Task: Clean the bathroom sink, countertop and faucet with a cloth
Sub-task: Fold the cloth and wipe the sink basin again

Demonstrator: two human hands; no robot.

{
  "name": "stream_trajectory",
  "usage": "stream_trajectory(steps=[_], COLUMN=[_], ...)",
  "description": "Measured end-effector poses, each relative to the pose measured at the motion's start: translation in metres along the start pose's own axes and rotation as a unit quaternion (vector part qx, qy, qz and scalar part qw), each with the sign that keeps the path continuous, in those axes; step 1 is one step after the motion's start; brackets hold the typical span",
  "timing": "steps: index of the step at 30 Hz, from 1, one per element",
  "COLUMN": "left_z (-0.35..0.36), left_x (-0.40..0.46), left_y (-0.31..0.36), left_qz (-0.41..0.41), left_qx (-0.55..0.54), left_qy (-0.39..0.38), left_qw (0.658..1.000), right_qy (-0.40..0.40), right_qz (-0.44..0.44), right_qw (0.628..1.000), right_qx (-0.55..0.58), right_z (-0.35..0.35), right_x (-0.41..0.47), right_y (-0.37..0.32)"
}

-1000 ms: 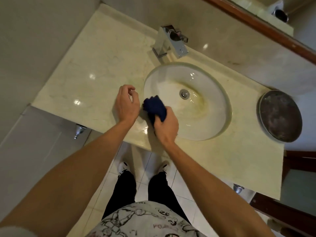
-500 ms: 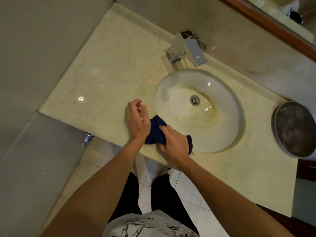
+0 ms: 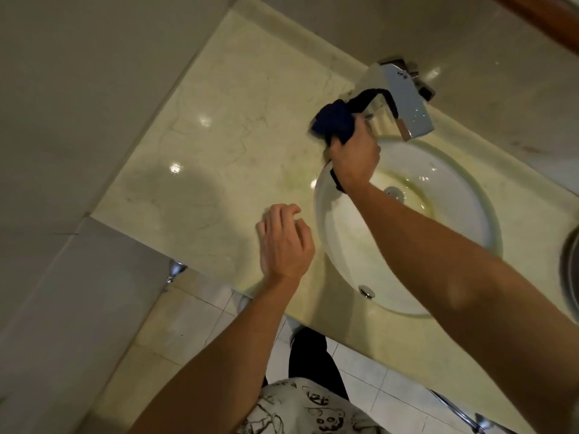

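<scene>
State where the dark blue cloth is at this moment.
In the head view, the dark blue cloth is bunched in the right hand at the far left rim of the sink, one end draped over the faucet.

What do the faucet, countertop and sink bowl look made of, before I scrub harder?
Faucet: polished metal, likely chrome, mirror-bright. Countertop: cream stone, probably marble, with faint veins and glossy light spots. Sink bowl: white glazed ceramic by its look, smooth, yellowish staining near the drain.
</scene>
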State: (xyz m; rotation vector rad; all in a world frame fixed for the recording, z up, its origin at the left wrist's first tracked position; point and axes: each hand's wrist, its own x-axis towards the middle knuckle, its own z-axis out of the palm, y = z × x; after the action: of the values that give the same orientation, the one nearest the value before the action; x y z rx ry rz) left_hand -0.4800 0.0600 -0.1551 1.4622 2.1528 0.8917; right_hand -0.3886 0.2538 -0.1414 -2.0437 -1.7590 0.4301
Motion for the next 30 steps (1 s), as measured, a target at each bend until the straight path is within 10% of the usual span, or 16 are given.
stream_trajectory(steps=[15, 30], left_z=[-0.009, -0.003], left_x=[0.002, 0.006], left_y=[0.006, 0.003], left_qz=[-0.02, -0.003], left_qx=[-0.058, 0.068], left_qy=[0.022, -0.023], left_qw=[0.998, 0.997], right_qy=[-0.274, -0.353], right_qz=[-0.114, -0.147], right_qw=[0.953, 0.918], right_qx=[0.052, -0.102], right_z=[-0.064, -0.075], right_x=[-0.148, -0.139], right_y=[0.063, 0.077])
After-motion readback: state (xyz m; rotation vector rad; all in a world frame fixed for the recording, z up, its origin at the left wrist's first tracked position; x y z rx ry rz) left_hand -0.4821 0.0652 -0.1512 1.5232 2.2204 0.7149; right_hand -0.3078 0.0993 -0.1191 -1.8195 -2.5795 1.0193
